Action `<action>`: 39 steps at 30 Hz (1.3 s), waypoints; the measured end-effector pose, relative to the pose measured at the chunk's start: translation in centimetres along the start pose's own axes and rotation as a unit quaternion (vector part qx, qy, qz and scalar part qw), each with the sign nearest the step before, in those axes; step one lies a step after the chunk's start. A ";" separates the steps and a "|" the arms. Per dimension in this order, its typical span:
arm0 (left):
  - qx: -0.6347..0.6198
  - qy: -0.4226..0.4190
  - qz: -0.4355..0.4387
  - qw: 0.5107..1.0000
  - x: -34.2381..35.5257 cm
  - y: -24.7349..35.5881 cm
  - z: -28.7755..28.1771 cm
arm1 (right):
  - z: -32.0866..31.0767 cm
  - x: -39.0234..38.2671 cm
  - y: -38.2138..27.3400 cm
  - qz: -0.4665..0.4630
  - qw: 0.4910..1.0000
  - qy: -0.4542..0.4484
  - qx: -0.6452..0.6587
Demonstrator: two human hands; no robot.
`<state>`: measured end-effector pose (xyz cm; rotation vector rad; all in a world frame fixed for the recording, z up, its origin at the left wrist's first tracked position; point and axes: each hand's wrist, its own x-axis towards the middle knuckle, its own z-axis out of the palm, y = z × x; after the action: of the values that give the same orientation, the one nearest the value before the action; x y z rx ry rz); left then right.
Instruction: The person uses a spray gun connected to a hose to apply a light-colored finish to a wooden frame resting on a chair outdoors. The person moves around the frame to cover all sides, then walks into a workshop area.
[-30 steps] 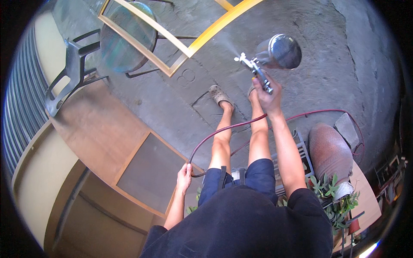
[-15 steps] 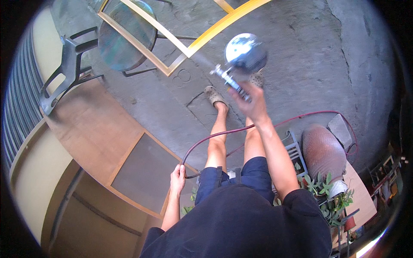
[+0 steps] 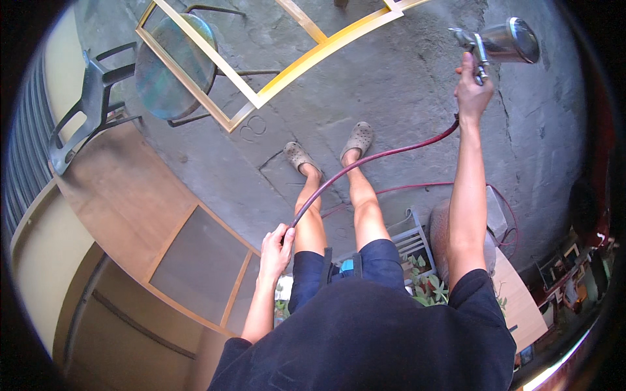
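My right hand is wrapped round the handle of a metal spray gun, held out at the far right. A shiny round paint cup sits on the gun's right side, and its nozzle points left toward a wooden frame. That frame has a yellow long edge and paler bars, and it runs off the top of the view. A dark red hose sags from the gun's handle across my legs to my left hand, whose fingers are closed on it.
A round stool stands under the frame's left end, next to a grey plastic chair. A wooden panel piece fills the left side. Potted plants, a reddish-brown rounded object and a concrete block are at lower right.
My right hand has carried the spray gun far to the right and away along the frame's yellow edge. My left hand has risen slightly with the hose, which now stretches farther right.
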<state>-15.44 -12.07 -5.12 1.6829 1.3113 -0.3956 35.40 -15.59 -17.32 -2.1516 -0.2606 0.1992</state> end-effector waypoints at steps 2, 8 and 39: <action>0.007 -0.001 -0.005 1.000 0.3 0.5 0.1 | -1.0 1.4 -1.7 -0.025 0.999 0.036 -0.008; -0.062 -0.026 -0.068 0.995 -0.3 -1.8 0.2 | -1.5 -1.3 -4.5 -0.011 0.999 -0.047 -0.023; -0.091 -0.001 -0.143 0.985 -3.4 -17.8 -10.4 | 9.6 -22.9 -18.7 0.006 0.950 -0.271 -0.151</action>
<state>-35.35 -5.79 -5.68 1.3458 1.5451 -0.4302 8.93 -3.70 -6.18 -2.3636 -0.6266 0.8089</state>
